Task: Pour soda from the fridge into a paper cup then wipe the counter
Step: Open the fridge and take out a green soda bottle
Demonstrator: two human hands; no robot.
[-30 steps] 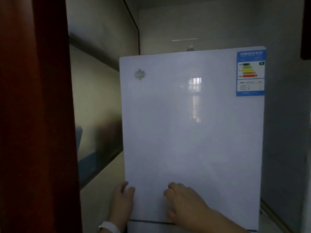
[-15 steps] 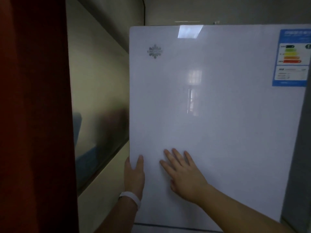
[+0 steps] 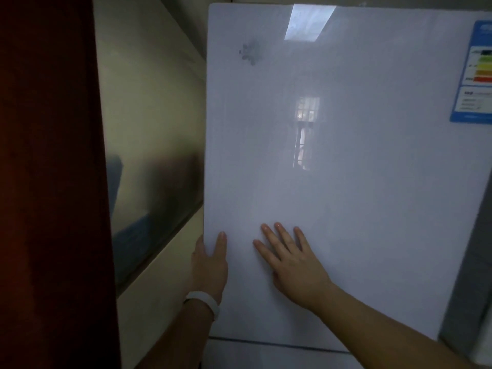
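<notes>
Both hands have climbed the fridge [image 3: 372, 262] door [image 3: 346, 182] since a second ago, when they sat low near its bottom seam with bent fingers, and the view has drawn closer, so the door now fills most of the picture. Now the left hand [image 3: 210, 265] clasps the door's left edge: its thumb lies straight up the front face, while the fingers go round behind the edge and are mostly hidden. Its forearm rises nearly upright from the bottom of the view, with a white wristband [image 3: 205, 302] on the wrist. Just beside it, the right hand [image 3: 290, 257] lies flat on the door, palm against the surface, its fingers straight, spread, and pointing up and slightly left; it grips nothing. That forearm reaches in on a slant from the lower right corner. A grey emblem [image 3: 251, 53] marks the door's upper left, and a blue label [image 3: 476, 75] with coloured bars runs off the right edge of the view. Below the seam shows the top of a lower door [image 3: 266, 352]. A dark red panel [image 3: 48, 182] fills the left side, with a glossy wall [image 3: 149, 129] between it and the fridge.
</notes>
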